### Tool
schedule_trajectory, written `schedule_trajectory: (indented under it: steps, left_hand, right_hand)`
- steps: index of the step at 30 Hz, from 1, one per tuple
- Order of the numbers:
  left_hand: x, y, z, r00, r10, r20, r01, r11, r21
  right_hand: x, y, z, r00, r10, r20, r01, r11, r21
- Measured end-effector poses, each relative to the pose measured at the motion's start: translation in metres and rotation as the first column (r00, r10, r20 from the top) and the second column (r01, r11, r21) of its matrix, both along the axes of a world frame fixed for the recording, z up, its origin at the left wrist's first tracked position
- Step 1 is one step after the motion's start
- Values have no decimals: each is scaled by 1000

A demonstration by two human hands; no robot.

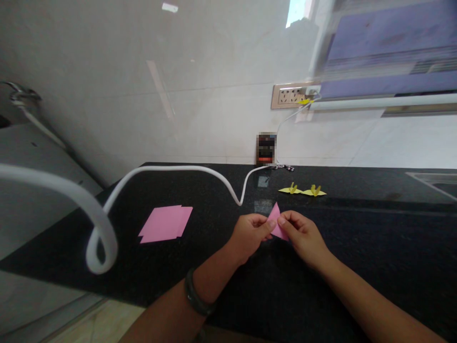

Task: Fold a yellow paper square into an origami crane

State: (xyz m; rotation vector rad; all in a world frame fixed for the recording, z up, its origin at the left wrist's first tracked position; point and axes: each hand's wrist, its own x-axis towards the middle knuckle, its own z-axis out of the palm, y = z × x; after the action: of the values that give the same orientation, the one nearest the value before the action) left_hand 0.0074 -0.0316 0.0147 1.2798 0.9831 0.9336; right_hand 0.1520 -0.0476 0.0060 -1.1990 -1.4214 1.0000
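A folded pink piece of paper point(276, 214) is pinched between my two hands, just above the dark countertop. My left hand point(252, 234) grips its left edge with the thumb on the near face. On the opposite edge, my right hand point(303, 234) pinches it between thumb and fingers. One pointed corner sticks up between the hands. Beyond them lie two yellow folded paper birds point(292, 189), side by side with wings spread. To the left, flat pink paper sheets point(166, 223) overlap on the counter.
A thick white cable point(178, 168) loops across the counter from the left. Against the tiled wall stands a phone-like device point(266, 148), its screen blurred. A socket panel point(285, 96) holds a plugged-in charger. A sink edge point(428, 183) shows at right.
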Motion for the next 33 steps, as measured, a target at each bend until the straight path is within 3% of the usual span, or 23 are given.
schedule_trajectory:
  steps: [5, 9, 14, 18, 25, 33]
  left_hand:
    - [-3, 2, -5, 995, 24, -94, -13, 993, 120]
    - [-4, 2, -7, 992, 43, -117, -29, 992, 123]
    - [-4, 0, -2, 997, 57, -60, -51, 994, 99]
    - [-4, 0, 2, 998, -16, 55, 14, 999, 35]
    - [-5, 1, 3, 999, 36, 23, -37, 997, 69]
    - [-7, 2, 3, 990, -23, 136, 23, 1000, 3]
  right_hand:
    - [2, -1, 5, 992, 77, 96, -75, 997, -27]
    - [2, -2, 7, 989, 89, 114, -85, 996, -36]
    - [3, -2, 8, 989, 99, 106, -97, 995, -21]
    - [5, -3, 10, 982, 136, 130, -135, 991, -18]
    - [4, -5, 14, 973, 158, 168, -160, 987, -3]
    - [5, -7, 16, 962, 211, 172, -211, 977, -21]
